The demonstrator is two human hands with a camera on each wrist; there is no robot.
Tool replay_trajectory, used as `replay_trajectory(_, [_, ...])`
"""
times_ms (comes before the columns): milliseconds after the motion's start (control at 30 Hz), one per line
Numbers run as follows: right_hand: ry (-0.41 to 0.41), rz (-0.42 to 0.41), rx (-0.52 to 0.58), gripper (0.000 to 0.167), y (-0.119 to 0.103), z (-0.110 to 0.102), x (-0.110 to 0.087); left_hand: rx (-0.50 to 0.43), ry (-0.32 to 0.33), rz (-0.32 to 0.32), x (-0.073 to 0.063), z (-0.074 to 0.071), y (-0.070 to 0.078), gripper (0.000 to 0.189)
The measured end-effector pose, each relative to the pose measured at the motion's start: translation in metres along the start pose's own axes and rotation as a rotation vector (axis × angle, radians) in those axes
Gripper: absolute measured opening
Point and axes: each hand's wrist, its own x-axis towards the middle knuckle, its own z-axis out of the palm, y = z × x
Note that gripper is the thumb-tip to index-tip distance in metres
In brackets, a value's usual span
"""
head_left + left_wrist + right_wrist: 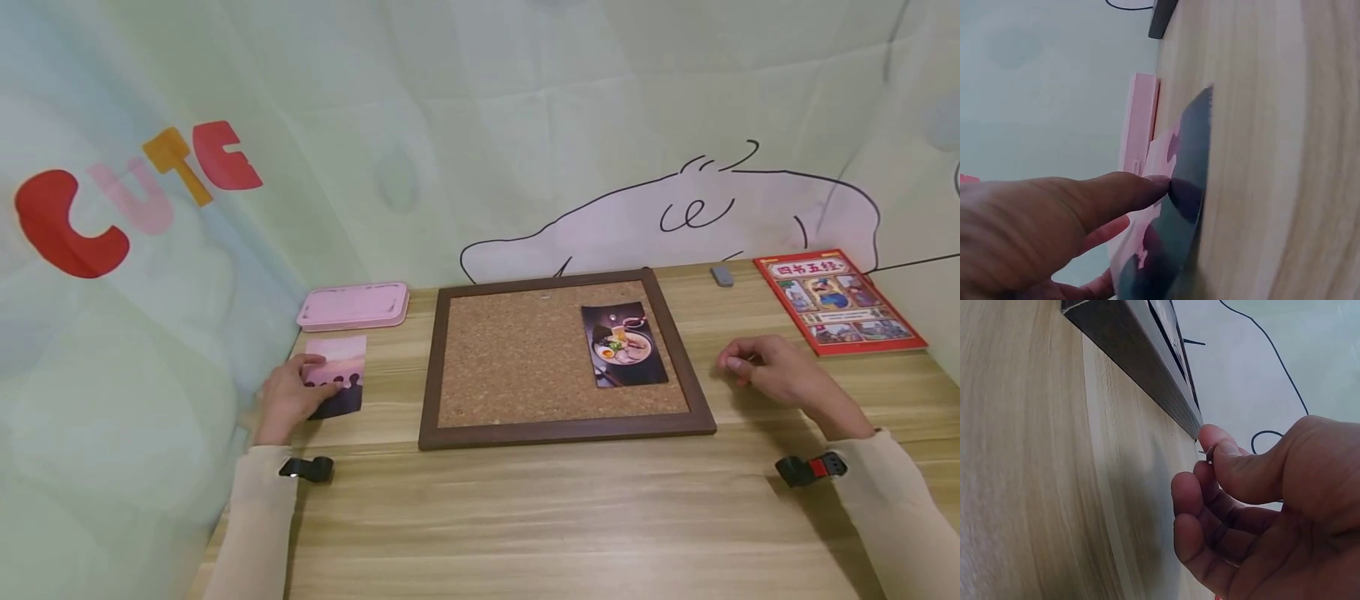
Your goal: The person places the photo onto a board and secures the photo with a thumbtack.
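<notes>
A photo (348, 367) with a pink sky and dark silhouettes lies at the left of the table, its near edge bowed up. My left hand (291, 396) grips it at its left side, the thumb over the printed face. In the right wrist view, my right hand (1254, 494) pinches a small thumbtack (1210, 454) between thumb and index finger, its point outward. That hand hovers just right of a brown-framed cork board (517, 358). On the board's right part sits a photo of a ramen bowl (628, 346), with a tack near its top.
A pink pencil case (354, 306) stands behind the left photo, against the curtain. A grey eraser (722, 276) and a red comic-style book (840, 304) lie at the back right. Another tack (545, 296) shows at the cork's top edge. A printed curtain (420, 125) borders the table.
</notes>
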Motion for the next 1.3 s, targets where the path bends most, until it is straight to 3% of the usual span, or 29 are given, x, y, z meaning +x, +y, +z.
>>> replay_trajectory(200, [-0.02,0.006,0.031,0.022,-0.002,0.001,0.002,-0.089,0.032,0.017,0.0,-0.006,0.0,0.051])
replay_trajectory(467, [-0.032,0.023,0.038,0.024,-0.005,-0.001,0.005,-0.249,0.067,-0.079,-0.002,-0.008,0.012,0.039])
replay_trajectory(600, [-0.018,0.019,0.012,0.022,-0.008,-0.003,0.006,-0.318,0.078,-0.092,-0.005,-0.012,0.017,0.037])
replay_trajectory(933, [0.018,0.014,0.018,0.019,-0.013,-0.003,0.009,-0.445,0.014,-0.017,-0.012,-0.02,0.037,0.039])
replay_trajectory(1300, [0.014,0.016,0.058,0.022,-0.021,-0.003,0.01,-0.484,-0.029,0.033,-0.011,-0.015,0.066,0.037])
